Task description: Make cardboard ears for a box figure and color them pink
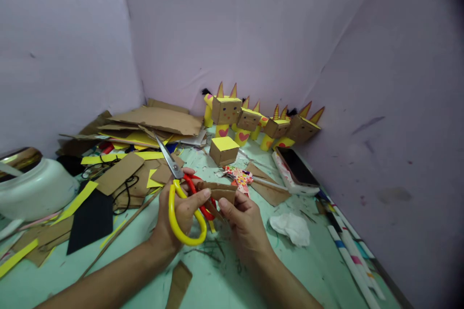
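The left hand (181,212) is closed around a pair of scissors (177,188), its fingers through the yellow and red handles, with the blades pointing up and away to the left over the pale green table (319,270). The right hand (244,219) pinches a small brown cardboard piece (219,192) between thumb and fingertips, held just beside the scissor handles so that both hands meet over the middle of the table. Behind them stands a cardboard cube with a yellow top (224,149), and further back, against the wall, a row of cardboard box figures (261,123) with pointed ears and pink hearts. A heap of cardboard sheets (152,123) lies to the left, a phone (297,166) to the right, and a crumpled white tissue (292,227) near the right wrist.
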Available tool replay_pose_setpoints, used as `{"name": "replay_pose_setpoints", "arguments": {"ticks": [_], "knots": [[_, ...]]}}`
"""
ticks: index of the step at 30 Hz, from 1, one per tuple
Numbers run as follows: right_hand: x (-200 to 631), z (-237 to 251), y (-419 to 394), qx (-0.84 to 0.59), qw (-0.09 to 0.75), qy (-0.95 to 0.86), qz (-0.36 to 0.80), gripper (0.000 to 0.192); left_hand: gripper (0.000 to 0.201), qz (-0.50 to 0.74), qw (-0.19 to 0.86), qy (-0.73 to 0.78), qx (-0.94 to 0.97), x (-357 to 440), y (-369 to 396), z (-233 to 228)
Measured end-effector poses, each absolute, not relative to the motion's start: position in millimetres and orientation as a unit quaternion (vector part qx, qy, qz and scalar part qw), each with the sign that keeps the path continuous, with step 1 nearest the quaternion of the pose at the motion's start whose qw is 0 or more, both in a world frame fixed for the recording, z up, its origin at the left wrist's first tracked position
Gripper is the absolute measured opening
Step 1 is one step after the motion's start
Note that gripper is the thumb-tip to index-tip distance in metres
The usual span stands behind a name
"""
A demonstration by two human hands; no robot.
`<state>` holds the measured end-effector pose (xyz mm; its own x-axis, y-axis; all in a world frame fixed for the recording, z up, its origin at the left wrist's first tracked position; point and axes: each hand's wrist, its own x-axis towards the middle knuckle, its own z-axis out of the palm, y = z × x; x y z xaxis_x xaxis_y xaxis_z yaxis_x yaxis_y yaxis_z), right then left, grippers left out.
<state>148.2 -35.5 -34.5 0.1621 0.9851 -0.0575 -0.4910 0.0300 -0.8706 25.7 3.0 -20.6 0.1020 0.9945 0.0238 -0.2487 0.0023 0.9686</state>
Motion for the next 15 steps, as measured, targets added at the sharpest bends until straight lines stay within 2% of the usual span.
{"name": "replay_pose_setpoints", "arguments": {"ticks": [7, 12, 15], "knots": [[147.5, -34.1, -36.4, -0.418, 0.678, -0.292, 0.529, 0.024, 0.055, 0.555, 0.604, 0.378, 0.430, 34.1, -6.3, -12.4], [160.8, -31.9, -31.0, -0.406, 0.716, -0.283, 0.492, 0.024, 0.042, 0.511, 0.557, 0.399, 0.518, 30.1, 4.2, -13.9], [168.8, -19.3, -28.8, -0.380, 0.742, -0.239, 0.498, 0.026, 0.034, 0.435, 0.475, 0.440, 0.625, 18.2, 17.1, -20.6]]}}
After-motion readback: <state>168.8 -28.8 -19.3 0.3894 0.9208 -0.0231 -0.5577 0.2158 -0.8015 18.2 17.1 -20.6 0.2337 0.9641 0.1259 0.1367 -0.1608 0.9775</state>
